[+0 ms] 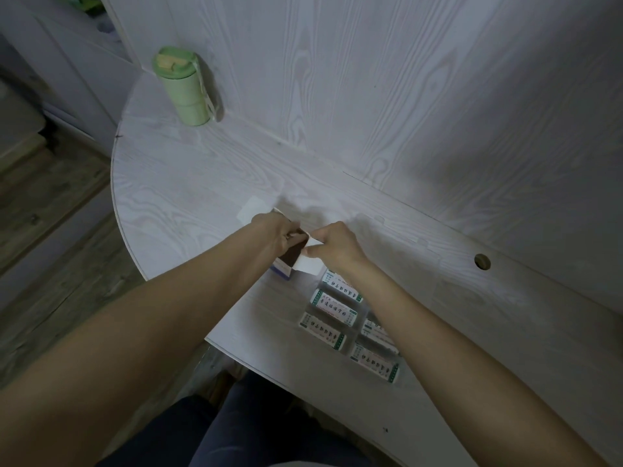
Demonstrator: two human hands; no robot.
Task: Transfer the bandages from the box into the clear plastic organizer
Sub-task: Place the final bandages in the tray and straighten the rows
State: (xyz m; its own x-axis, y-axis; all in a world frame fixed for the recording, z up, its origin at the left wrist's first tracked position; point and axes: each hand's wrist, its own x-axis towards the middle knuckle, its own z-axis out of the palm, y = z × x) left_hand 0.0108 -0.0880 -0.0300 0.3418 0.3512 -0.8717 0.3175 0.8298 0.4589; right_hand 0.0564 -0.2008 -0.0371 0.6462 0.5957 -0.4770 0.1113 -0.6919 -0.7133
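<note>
Bandages (333, 306) already lie in the clear plastic organizer (350, 332), at 5 o'clock from the box (292, 261) on the tabletop (188, 193). Risk: the box may tip if pulled unevenly. Left hand (274, 235) grips the box; right hand (333, 246) pinches its white flap (308, 264).

Pale wood-grain wall panelling (371, 79) rose straight beyond the hands, meeting a whitish wood-grain table (188, 183) with a rounded edge curving away to their left. Out past the left hand a green lidded bottle (182, 85) stood near the wall, and a round hole (482, 261) sat in the tabletop off to the right. Grey-brown plank floor (50, 230) lay left of the table, in dim, cool light.
</note>
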